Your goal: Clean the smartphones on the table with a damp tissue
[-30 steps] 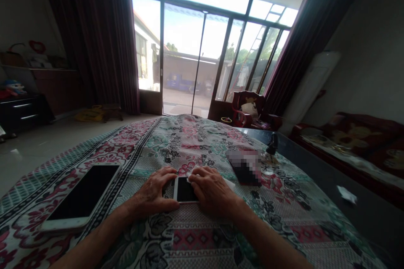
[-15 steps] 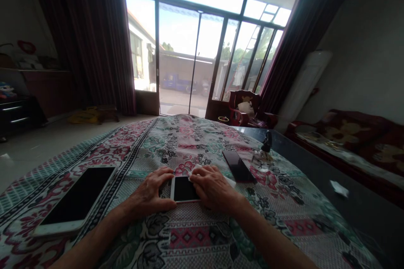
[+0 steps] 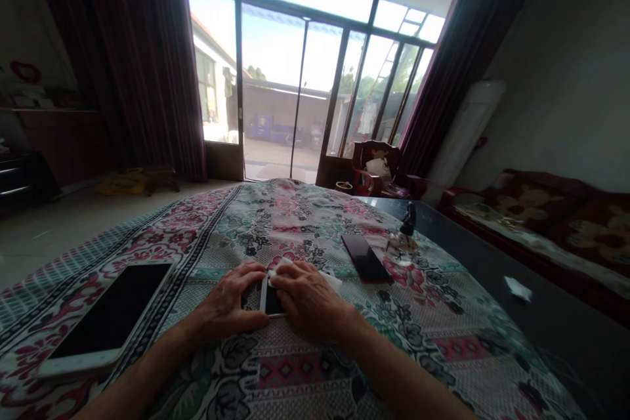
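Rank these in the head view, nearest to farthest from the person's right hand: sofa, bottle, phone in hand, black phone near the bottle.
From the right hand:
1. Phone in hand: partly beneath it.
2. Black phone: ahead, to its right.
3. Bottle: just right of the black phone.
4. Sofa: far right, beyond the table.

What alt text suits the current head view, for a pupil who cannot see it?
A person's right hand presses a white tissue to a phone while the left hand touches its left end, on a patterned tablecloth. A second phone lies to the left; a dark phone and a clear bottle with a black top are to the right.
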`<action>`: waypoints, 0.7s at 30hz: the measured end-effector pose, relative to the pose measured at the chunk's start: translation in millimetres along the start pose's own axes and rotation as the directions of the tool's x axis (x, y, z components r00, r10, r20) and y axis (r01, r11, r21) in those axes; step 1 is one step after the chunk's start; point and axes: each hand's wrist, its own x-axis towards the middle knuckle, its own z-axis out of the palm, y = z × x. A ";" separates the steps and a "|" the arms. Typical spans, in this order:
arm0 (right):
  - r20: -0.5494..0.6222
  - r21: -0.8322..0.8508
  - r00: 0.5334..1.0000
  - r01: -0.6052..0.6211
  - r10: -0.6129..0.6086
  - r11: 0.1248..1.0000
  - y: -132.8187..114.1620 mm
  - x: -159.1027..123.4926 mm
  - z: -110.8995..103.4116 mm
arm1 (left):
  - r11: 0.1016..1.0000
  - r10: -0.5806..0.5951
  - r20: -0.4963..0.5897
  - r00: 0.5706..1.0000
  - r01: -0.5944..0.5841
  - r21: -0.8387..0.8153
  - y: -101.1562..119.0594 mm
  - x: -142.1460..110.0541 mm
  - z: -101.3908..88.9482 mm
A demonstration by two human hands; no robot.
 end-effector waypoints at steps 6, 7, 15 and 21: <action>0.028 0.025 0.999 -0.041 0.040 0.999 25.2 -7.7 -11.5 | 0.999 -0.032 0.026 0.999 0.032 0.006 1.2 -0.1 -1.8; 0.031 0.024 0.998 -0.051 0.051 0.998 29.0 -9.5 -13.6 | 0.999 -0.035 0.029 0.999 0.035 0.005 1.5 -0.2 -2.2; 0.103 -0.020 0.983 -0.152 0.153 0.988 45.9 -17.3 -27.5 | 0.999 -0.043 0.025 0.999 0.043 0.002 1.5 -0.6 -2.2; 0.133 -0.088 0.957 -0.249 0.259 0.964 52.7 -19.0 -33.6 | 0.999 -0.042 0.018 0.999 0.042 -0.018 -4.7 -1.0 1.5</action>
